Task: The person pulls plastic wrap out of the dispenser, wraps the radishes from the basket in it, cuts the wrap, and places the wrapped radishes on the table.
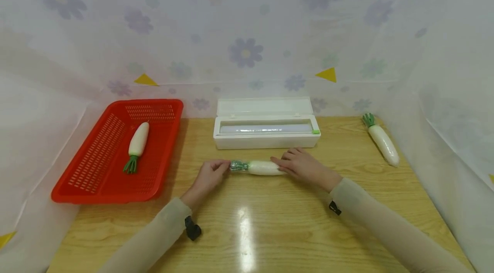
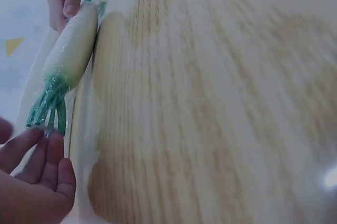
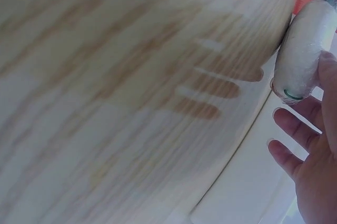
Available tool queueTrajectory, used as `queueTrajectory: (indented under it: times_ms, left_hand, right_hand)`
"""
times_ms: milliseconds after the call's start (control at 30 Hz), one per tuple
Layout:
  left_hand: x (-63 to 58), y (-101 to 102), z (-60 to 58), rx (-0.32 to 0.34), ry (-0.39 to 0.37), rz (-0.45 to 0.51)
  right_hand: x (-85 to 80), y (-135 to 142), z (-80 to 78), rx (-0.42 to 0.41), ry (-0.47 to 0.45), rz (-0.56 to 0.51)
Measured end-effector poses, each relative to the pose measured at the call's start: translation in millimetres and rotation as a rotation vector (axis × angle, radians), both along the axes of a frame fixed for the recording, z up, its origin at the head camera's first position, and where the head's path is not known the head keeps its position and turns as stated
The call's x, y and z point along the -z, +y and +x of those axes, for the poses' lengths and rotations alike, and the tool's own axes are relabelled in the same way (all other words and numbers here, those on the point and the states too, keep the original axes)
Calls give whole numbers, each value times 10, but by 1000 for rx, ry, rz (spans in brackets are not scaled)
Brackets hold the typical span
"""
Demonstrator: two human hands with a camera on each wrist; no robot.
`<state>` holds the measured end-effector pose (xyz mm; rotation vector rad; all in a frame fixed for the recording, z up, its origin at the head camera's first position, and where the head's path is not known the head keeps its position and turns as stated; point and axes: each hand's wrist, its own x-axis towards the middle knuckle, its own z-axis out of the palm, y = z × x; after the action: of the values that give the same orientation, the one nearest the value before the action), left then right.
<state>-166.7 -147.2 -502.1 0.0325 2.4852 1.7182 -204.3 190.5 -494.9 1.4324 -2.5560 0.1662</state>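
A white radish with green leaves point(image 1: 262, 167) lies wrapped in clear film in the middle of the wooden table point(image 1: 247, 221). My left hand point(image 1: 221, 169) touches its green leaf end; in the left wrist view the fingers point(image 2: 39, 161) are fairly straight, just short of the film-covered leaves on the radish point(image 2: 73, 45). My right hand point(image 1: 283, 162) rests flat over the white end. In the right wrist view its fingers point(image 3: 292, 129) are spread and the thumb lies against the radish point(image 3: 305, 50).
A white cling-film dispenser box point(image 1: 266, 129) stands open just behind the hands. A red basket point(image 1: 96, 178) at the left holds another radish point(image 1: 138, 140). A third radish point(image 1: 382, 142) lies at the far right. Flower-patterned sheets wall the table.
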Motion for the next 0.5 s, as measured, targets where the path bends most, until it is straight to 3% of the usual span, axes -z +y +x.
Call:
queueTrajectory:
  times_ms: [167,300,500]
  left_hand:
    - [10,56,10,-23,-45,-38]
    - [-10,87,-4,-103,-111,-50]
    - [-42,76,-37,-146,-126,-20]
  right_hand:
    - [-8,-10,2,-33,46,-25]
    - [-19,-24,10,-48,50,-18]
    - [-35,-30,16,-10,-60,-60]
